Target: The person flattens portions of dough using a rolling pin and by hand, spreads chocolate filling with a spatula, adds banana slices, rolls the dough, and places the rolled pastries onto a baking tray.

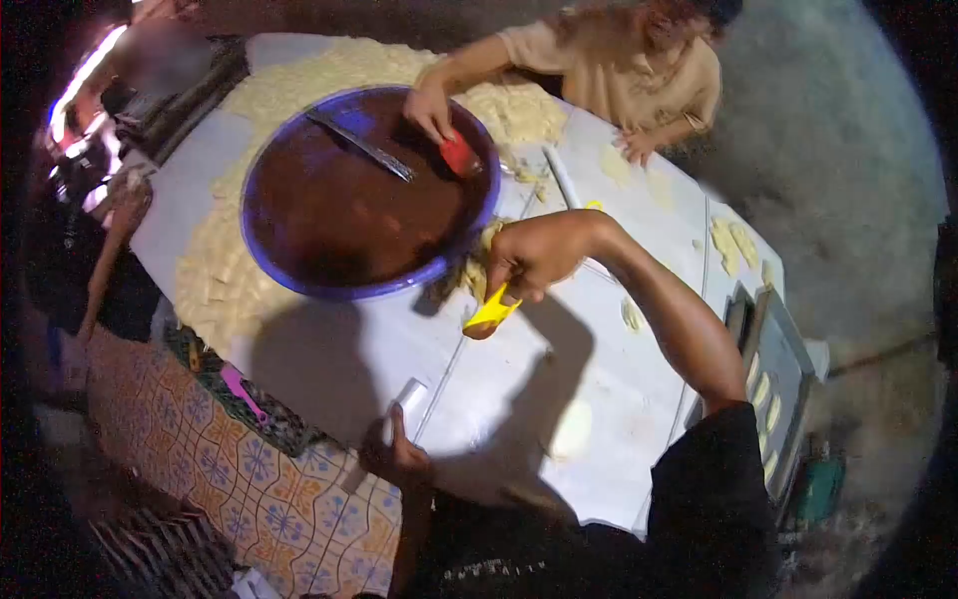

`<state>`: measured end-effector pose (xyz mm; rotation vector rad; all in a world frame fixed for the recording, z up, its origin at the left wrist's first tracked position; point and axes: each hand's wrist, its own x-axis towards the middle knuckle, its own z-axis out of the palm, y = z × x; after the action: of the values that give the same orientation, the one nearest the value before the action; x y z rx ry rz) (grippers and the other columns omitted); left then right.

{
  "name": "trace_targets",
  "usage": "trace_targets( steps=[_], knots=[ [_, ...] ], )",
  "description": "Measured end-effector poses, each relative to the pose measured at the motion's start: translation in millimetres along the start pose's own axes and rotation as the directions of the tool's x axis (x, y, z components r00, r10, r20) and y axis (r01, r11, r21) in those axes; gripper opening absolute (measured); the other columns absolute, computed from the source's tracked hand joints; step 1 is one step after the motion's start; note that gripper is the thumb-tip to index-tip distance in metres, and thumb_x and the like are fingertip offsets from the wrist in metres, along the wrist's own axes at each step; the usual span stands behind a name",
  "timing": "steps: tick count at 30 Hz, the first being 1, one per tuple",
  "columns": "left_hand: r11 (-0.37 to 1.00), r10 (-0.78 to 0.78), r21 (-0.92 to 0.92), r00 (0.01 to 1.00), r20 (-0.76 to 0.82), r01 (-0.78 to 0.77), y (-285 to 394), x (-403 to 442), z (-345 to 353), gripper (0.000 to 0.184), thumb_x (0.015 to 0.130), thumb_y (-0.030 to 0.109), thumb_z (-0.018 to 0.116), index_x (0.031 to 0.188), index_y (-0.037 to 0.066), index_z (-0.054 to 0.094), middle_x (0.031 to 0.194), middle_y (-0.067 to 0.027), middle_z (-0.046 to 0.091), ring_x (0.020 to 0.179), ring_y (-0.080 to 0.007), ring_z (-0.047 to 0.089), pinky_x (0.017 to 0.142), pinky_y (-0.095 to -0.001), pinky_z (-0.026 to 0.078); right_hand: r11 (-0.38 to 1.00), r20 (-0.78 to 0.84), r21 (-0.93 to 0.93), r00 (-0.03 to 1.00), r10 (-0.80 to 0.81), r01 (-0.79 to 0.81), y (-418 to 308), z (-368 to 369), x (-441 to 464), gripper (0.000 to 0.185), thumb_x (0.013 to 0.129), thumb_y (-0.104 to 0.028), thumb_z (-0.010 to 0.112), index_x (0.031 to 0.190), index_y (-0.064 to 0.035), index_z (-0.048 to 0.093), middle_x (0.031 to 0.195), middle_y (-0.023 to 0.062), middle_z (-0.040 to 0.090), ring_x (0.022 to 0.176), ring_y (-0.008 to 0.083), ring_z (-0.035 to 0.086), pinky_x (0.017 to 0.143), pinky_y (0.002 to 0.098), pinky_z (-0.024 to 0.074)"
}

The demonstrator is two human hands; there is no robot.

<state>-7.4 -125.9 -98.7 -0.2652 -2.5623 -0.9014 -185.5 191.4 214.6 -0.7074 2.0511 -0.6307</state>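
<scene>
My right hand [539, 255] is closed on a yellow scraper [496, 309] with some brown paste at its tip, just beside the lower right rim of a large blue basin [374, 293]. Dark brown paste [339, 220] fills the basin. Near the table's front edge, my left hand [399, 457] is closed around a pale, short, rod-like tool [407, 401]. A flat, pale dough piece [572, 429] lies on the white table [499, 399] to the right of that hand.
Across the table, a person [629, 75] holds a red scraper [460, 155] in the basin, where a long metal tool [359, 145] rests. Many dough pieces [215, 285] surround the basin. At right is a tray [783, 344] with dough pieces; a white rod [562, 178] lies beyond my right hand.
</scene>
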Motion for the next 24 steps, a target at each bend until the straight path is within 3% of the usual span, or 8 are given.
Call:
trace_targets(
  steps=[3, 5, 9, 11, 15, 16, 19, 24],
  knots=[
    [0.990, 0.135, -0.039, 0.989, -0.063, -0.138, 7.1, 5.2, -6.7, 0.053, 0.087, 0.001, 0.054, 0.138, 0.013, 0.062, 0.130, -0.0159, 0.061, 0.111, -0.0397, 0.058, 0.096, -0.0591, 0.038, 0.997, -0.282, -0.078, 0.959, -0.034, 0.012, 12.2, 129.9, -58.4, 0.038, 0.084, -0.001, 0.062, 0.121, -0.0054, 0.070, 0.103, 0.0181, 0.070, 0.093, 0.0355, 0.066, 0.081, 0.0438, 0.0533],
    [0.978, 0.168, 0.139, 0.983, -0.070, -0.158, -3.6, -3.3, 1.8, 0.058, 0.083, -0.001, 0.056, 0.139, 0.015, 0.062, 0.129, -0.0158, 0.063, 0.111, -0.0402, 0.060, 0.098, -0.0582, 0.040, 0.962, -0.393, 0.008, 0.884, 0.254, -0.272, 2.1, 219.4, -81.9, 0.048, 0.082, -0.001, 0.062, 0.130, -0.0092, 0.066, 0.121, 0.0164, 0.063, 0.100, 0.0355, 0.066, 0.083, 0.0456, 0.0555],
    [0.949, 0.089, 0.304, 0.996, 0.003, -0.086, -10.0, -0.3, 1.8, 0.067, 0.076, -0.003, 0.059, 0.139, 0.020, 0.061, 0.124, -0.0154, 0.065, 0.111, -0.0397, 0.062, 0.097, -0.0572, 0.044, 0.878, -0.685, -0.005, 0.641, 0.346, -0.479, 17.7, 383.5, -70.2, 0.058, 0.078, -0.003, 0.067, 0.135, -0.0089, 0.060, 0.135, 0.0224, 0.051, 0.100, 0.0364, 0.066, 0.079, 0.0425, 0.0591],
    [0.922, 0.113, 0.364, 0.991, 0.074, -0.132, 7.6, 8.6, -13.9, 0.067, 0.075, -0.001, 0.059, 0.139, 0.021, 0.061, 0.128, -0.0149, 0.062, 0.117, -0.0395, 0.058, 0.098, -0.0596, 0.041, 0.854, -0.741, 0.348, 0.444, 0.503, -0.387, 4.6, 406.5, -52.7, 0.061, 0.077, -0.003, 0.068, 0.136, -0.0082, 0.057, 0.138, 0.0183, 0.048, 0.111, 0.0352, 0.057, 0.084, 0.0448, 0.0590],
    [0.858, 0.184, 0.476, 0.981, 0.064, -0.192, 18.6, 12.1, -21.8, 0.053, 0.085, 0.006, 0.056, 0.137, 0.018, 0.062, 0.119, -0.0125, 0.064, 0.109, -0.0336, 0.062, 0.093, -0.0520, 0.046, 0.869, -0.899, 0.117, 0.321, 0.299, -0.481, 39.4, 457.2, -18.2, 0.057, 0.079, -0.007, 0.069, 0.134, 0.0005, 0.056, 0.140, 0.0226, 0.045, 0.112, 0.0397, 0.050, 0.095, 0.0444, 0.0507],
    [0.863, 0.306, 0.434, 0.951, -0.045, -0.258, 20.5, 15.2, -19.3, 0.040, 0.102, 0.018, 0.044, 0.137, 0.019, 0.062, 0.115, -0.0112, 0.065, 0.106, -0.0307, 0.062, 0.091, -0.0494, 0.046, 0.858, -0.913, 0.108, 0.291, 0.285, -0.502, 39.0, 459.2, -17.3, 0.056, 0.080, -0.007, 0.069, 0.133, 0.0010, 0.057, 0.137, 0.0229, 0.047, 0.111, 0.0397, 0.051, 0.095, 0.0452, 0.0489],
    [0.878, 0.351, 0.380, 0.931, -0.099, -0.290, 3.3, 7.6, -9.1, 0.044, 0.109, 0.032, 0.030, 0.137, 0.021, 0.063, 0.116, -0.0108, 0.065, 0.111, -0.0307, 0.060, 0.094, -0.0502, 0.044, 0.838, -0.931, 0.108, 0.240, 0.274, -0.535, 26.5, 465.3, -16.3, 0.051, 0.084, -0.008, 0.068, 0.132, 0.0054, 0.056, 0.130, 0.0246, 0.052, 0.106, 0.0392, 0.052, 0.093, 0.0468, 0.0448],
    [0.925, 0.275, 0.270, 0.961, 0.005, -0.266, 10.6, 8.4, -17.1, 0.039, 0.107, 0.027, 0.038, 0.138, 0.022, 0.061, 0.118, -0.0110, 0.065, 0.118, -0.0297, 0.057, 0.100, -0.0490, 0.041, 0.821, -0.861, 0.247, 0.271, 0.430, -0.515, 14.0, 478.7, -24.9, 0.044, 0.083, -0.012, 0.070, 0.123, 0.0050, 0.062, 0.119, 0.0207, 0.060, 0.103, 0.0346, 0.058, 0.088, 0.0451, 0.0498]
  ],
)
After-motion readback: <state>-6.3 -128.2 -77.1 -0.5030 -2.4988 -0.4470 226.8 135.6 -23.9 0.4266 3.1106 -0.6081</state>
